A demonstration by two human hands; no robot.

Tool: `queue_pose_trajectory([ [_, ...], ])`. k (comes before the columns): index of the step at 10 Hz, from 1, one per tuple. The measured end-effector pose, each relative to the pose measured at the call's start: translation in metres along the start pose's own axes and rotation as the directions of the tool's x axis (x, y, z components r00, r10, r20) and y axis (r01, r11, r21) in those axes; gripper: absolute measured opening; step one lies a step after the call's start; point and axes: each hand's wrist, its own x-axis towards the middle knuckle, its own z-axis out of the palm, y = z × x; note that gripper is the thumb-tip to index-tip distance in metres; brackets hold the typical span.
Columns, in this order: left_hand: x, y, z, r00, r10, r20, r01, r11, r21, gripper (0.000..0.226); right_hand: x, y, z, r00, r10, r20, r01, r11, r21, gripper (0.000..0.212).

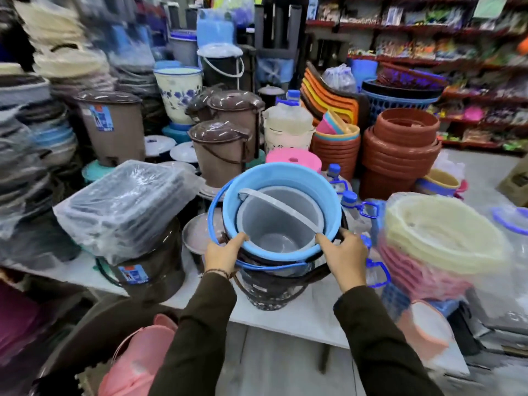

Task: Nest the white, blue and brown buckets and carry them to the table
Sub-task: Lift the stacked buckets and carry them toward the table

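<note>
The white bucket [278,221] sits inside the blue bucket [285,178], and both sit inside the dark brown bucket [268,292]. The stack tilts toward me, with the brown bucket's base on or just above the white table [300,318]. The white handle lies across the white bucket's mouth. My left hand [224,254] grips the near left rims, thumb inside the blue bucket. On the near right rims my right hand [343,252] holds on, thumb also inside.
The table is crowded: a wrapped stack of trays [125,207] on a brown bin at left, cream and pink basins [437,238] at right, brown lidded bins [220,150] and terracotta pots [400,144] behind. A pink bucket [137,364] stands below the table edge.
</note>
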Motion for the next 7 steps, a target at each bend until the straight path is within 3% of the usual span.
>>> queue_pose_trajectory([
  [1, 0.048, -0.008, 0.002, 1.0, -0.019, 0.025, 0.018, 0.999, 0.051, 0.074, 0.019, 0.004, 0.03, 0.998, 0.062, 0.007, -0.061, 0.997, -0.037, 0.047],
  [3, 0.123, -0.057, 0.007, 0.976, -0.216, 0.01, 0.209, 0.954, 0.214, 0.091, 0.044, 0.049, 0.092, 0.97, 0.226, 0.095, -0.216, 0.971, -0.099, 0.035],
  [4, 0.141, -0.083, 0.012, 0.961, -0.265, -0.077, 0.27, 0.845, 0.461, 0.087, 0.047, 0.078, 0.119, 0.931, 0.333, 0.148, -0.309, 0.937, -0.161, 0.031],
  [5, 0.148, -0.098, 0.017, 0.967, -0.218, -0.129, 0.251, 0.761, 0.598, 0.086, 0.042, 0.095, 0.134, 0.913, 0.377, 0.154, -0.346, 0.918, -0.193, 0.031],
  [7, 0.158, -0.092, 0.02, 0.959, -0.243, -0.143, 0.263, 0.587, 0.766, 0.102, 0.046, 0.088, 0.141, 0.93, 0.339, 0.146, -0.301, 0.926, -0.229, 0.044],
])
